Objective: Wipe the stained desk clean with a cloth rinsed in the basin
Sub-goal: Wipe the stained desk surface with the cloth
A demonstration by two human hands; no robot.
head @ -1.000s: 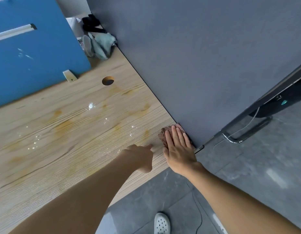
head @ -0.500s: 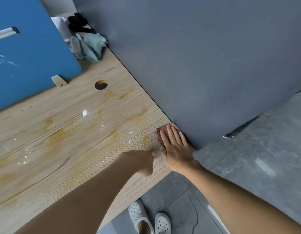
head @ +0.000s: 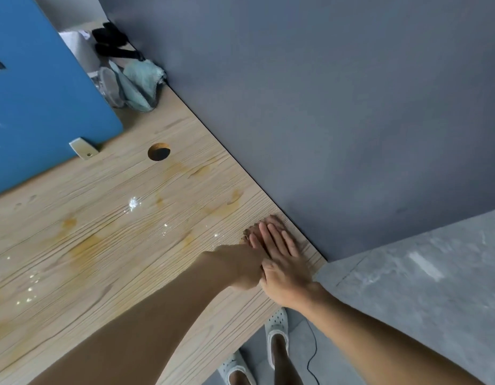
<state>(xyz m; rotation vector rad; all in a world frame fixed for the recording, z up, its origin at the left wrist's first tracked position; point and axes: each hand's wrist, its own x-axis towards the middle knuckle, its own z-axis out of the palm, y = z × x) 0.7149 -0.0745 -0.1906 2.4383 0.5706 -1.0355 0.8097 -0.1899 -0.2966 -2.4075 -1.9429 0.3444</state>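
The pale wooden desk [head: 107,290] carries yellow-orange stains [head: 84,245] and glinting water drops [head: 134,202] across its middle. A brownish cloth [head: 250,233] lies near the desk's right front corner, mostly hidden under my right hand [head: 279,259]. That hand presses flat on it with the fingers together and stretched out. My left hand [head: 242,266] is curled into a loose fist on the desk, touching the right hand's thumb side. Whether it pinches the cloth is hidden.
A grey partition [head: 338,120] runs along the desk's right edge, a blue panel [head: 41,107] along the back. A cable hole [head: 159,152] is in the desktop. A teal cloth [head: 141,79] and clear container [head: 109,87] sit in the far corner. My feet in white clogs [head: 277,326] stand below.
My right hand has slid the cloth a little left, away from the grey partition. My left hand has closed in against it. The view has tilted down.
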